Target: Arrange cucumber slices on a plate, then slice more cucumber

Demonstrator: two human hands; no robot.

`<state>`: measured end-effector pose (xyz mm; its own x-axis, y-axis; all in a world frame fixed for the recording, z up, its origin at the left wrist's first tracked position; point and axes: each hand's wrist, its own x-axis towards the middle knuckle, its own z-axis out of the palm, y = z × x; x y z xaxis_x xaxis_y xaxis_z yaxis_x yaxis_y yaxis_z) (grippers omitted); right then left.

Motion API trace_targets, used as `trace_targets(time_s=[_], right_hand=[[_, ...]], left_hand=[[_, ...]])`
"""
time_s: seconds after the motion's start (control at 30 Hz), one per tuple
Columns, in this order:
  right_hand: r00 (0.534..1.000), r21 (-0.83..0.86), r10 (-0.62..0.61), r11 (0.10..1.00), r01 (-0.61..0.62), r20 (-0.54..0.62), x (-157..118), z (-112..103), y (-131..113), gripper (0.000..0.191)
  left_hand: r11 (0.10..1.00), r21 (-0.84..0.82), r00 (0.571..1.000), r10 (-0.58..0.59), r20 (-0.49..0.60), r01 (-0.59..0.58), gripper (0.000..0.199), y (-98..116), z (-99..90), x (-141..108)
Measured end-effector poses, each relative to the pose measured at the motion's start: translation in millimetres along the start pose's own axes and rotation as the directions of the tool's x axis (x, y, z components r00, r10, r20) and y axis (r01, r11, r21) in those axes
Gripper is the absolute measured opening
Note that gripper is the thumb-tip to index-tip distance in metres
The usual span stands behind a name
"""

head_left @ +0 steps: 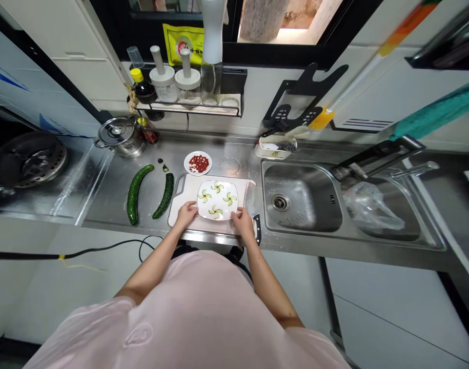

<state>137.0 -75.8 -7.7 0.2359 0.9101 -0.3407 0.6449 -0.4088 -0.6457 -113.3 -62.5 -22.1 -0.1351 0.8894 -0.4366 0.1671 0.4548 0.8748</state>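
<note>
A white square plate [218,210] rests on the pale cutting board [188,221] and carries several pinwheel shapes of thin cucumber slices [217,187]. My left hand [186,214] is closed on the plate's left corner, fingers at the rim. At the right corner, my right hand [243,223] pinches the rim between thumb and fingers. Beside that hand lies a knife, its black handle [258,229] by the board's right edge. Behind the board stands a small white dish [186,163] of red pieces [199,164]. A cut cucumber [164,196] lies left of the board.
A whole cucumber [136,196] and dark cucumber ends [165,168] lie farther left. Behind them stands a lidded steel pot [127,146]; a wok [24,158] is at far left. To the right are a steel sink [303,205] and a clear plastic bag [372,206].
</note>
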Motion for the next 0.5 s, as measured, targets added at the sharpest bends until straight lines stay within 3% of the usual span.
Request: trace_targets(time_s=[0.2, 0.5], right_hand=[[0.999, 0.03, 0.045, 0.999, -0.046, 0.032, 10, 6, 0, 0.038], [1.0, 0.017, 0.011, 1.0, -0.011, 0.025, 12, 6, -1, 0.03]], left_hand=[[1.0, -0.018, 0.995, 0.001, 0.104, 0.001, 0.034, -1, 3.6, 7], [0.989, -0.141, 0.992, -0.033, 0.126, 0.051, 0.034, 8, 7.6, 0]])
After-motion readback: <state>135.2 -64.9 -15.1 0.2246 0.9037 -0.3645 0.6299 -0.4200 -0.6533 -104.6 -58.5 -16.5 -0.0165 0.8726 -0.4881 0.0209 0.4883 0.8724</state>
